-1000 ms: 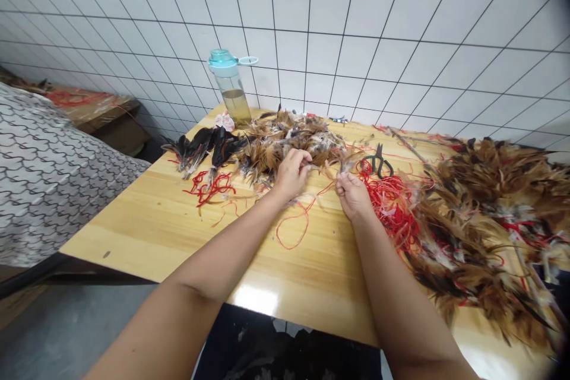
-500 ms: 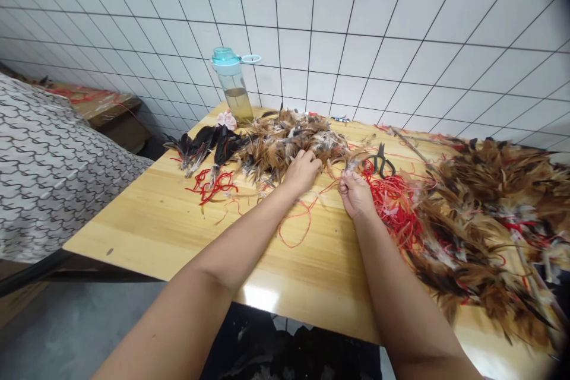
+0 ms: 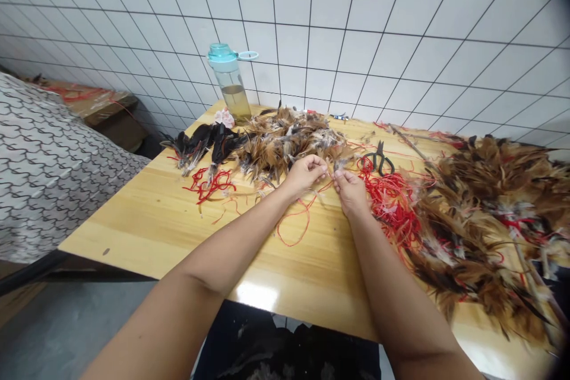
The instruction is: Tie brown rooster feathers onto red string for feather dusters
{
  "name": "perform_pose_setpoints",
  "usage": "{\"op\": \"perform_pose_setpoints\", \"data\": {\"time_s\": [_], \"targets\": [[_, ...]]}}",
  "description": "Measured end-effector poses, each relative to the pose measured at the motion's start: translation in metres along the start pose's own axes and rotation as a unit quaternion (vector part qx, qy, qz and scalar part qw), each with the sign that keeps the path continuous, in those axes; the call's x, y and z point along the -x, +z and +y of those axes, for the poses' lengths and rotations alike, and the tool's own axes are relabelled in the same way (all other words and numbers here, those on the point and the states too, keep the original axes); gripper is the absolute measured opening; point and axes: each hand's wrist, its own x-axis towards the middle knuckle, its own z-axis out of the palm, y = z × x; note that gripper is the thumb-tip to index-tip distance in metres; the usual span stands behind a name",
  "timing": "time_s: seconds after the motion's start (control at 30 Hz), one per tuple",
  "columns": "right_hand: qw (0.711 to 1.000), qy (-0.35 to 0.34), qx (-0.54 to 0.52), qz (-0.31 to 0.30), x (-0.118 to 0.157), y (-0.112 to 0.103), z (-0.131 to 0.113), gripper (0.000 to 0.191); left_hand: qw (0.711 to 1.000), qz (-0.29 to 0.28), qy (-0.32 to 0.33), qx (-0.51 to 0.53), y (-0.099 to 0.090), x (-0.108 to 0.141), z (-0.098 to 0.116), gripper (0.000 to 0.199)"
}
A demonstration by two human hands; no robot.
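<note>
Above the table my right hand [image 3: 351, 190] pinches a small bunch of greyish feathers [image 3: 341, 164], which stick up past its thumb and fingertip. Just to the left, my left hand [image 3: 306, 174] is closed in a pinch, its fingertips almost meeting the right hand's. Something thin and pale shows at those fingertips, too small to name. A heap of brown feathers [image 3: 285, 145] lies right behind my left hand. Loose red string [image 3: 294, 243] loops on the wood below both hands. Beside my right forearm is a tangle of red strings [image 3: 392, 202].
Black-handled scissors [image 3: 378, 160] lie behind the red tangle. Large bundles of brown feathers [image 3: 490, 190] cover the table's right side, with a thin stick [image 3: 409, 143] behind. Black feather bundles [image 3: 218, 145] and a water bottle [image 3: 234, 92] stand at the left, near the tiled wall [image 3: 294, 6].
My left hand has lifted off the brown feather heap and come to my right hand, fingers now pinched. My right hand has shifted slightly left, keeping its feathers.
</note>
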Motion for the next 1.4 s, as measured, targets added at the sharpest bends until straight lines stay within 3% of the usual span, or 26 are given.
{"op": "perform_pose_setpoints", "data": {"time_s": [0.57, 0.67, 0.77, 0.9, 1.03, 1.13, 1.2, 1.3, 1.4], "targets": [[0.998, -0.006, 0.047, -0.051, 0.002, 0.004, 0.001, 0.03, 0.99, -0.002, 0.079, -0.117, -0.001, -0.002, -0.006, 0.007], [0.998, -0.004, 0.026, -0.054, 0.002, 0.004, 0.0, 0.029, 0.988, -0.009, 0.086, -0.126, -0.002, -0.002, -0.006, 0.006], [0.998, 0.004, -0.042, -0.035, 0.0, 0.0, -0.001, 0.033, 0.976, 0.019, 0.113, -0.187, -0.006, -0.002, -0.004, 0.013], [0.981, 0.049, -0.186, 0.002, -0.007, -0.009, -0.002, 0.039, 0.913, 0.042, 0.176, -0.366, -0.015, -0.007, -0.001, 0.02], [0.962, 0.072, -0.265, -0.001, -0.011, -0.013, -0.001, 0.038, 0.802, -0.023, 0.23, -0.551, -0.014, -0.022, 0.007, 0.025], [0.957, 0.076, -0.279, -0.003, -0.011, -0.013, -0.001, 0.037, 0.712, -0.081, 0.239, -0.655, -0.004, -0.036, 0.013, 0.023], [0.956, 0.076, -0.283, -0.003, -0.01, -0.012, -0.001, 0.036, 0.667, -0.111, 0.234, -0.698, 0.002, -0.044, 0.015, 0.024], [0.957, 0.069, -0.282, -0.002, -0.009, -0.012, -0.001, 0.033, 0.633, -0.13, 0.221, -0.73, 0.007, -0.052, 0.013, 0.029], [0.962, 0.057, -0.266, 0.0, -0.009, -0.012, 0.001, 0.033, 0.648, -0.124, 0.219, -0.719, 0.002, -0.056, 0.01, 0.025]]}}
